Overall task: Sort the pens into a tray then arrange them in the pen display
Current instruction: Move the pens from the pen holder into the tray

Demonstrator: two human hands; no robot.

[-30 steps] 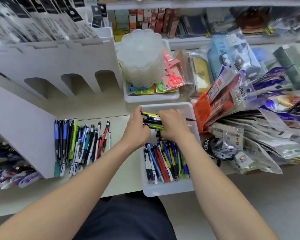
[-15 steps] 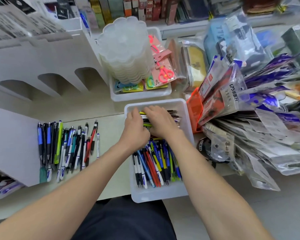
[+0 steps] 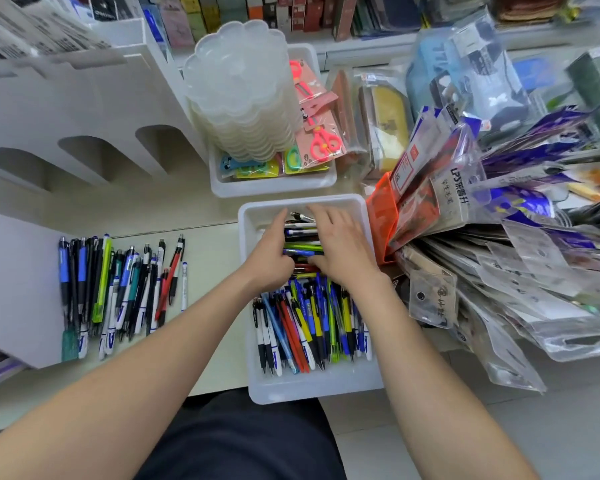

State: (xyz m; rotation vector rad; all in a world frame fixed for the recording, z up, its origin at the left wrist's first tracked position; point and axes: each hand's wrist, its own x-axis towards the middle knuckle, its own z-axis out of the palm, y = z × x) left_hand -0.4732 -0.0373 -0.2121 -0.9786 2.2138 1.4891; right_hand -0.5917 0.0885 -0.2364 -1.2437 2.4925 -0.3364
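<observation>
A white tray [image 3: 312,388] lies on the table in front of me. Its near half holds several pens [image 3: 305,327] laid lengthwise. In its far half a bundle of crosswise pens [image 3: 302,239] lies between my hands. My left hand [image 3: 269,252] cups the bundle's left ends, thumb up and fingers curled under. My right hand [image 3: 342,247] covers the right ends, fingers spread over the top and thumb tucked below. More loose pens [image 3: 118,292] lie in a row on the table at the left. The white pen display [image 3: 66,133] with arched slots stands at the back left.
A second white tray [image 3: 274,187] behind holds a stack of clear flower-shaped boxes [image 3: 239,91] and packed scissors. An orange basket [image 3: 381,216] and a heap of plastic-wrapped stationery [image 3: 499,237] crowd the tray's right side. A white divider panel [image 3: 18,289] stands at the left.
Both hands have lowered the crosswise bundle of pens from above the tray into its far half. My view has shifted, so everything sits further right.
</observation>
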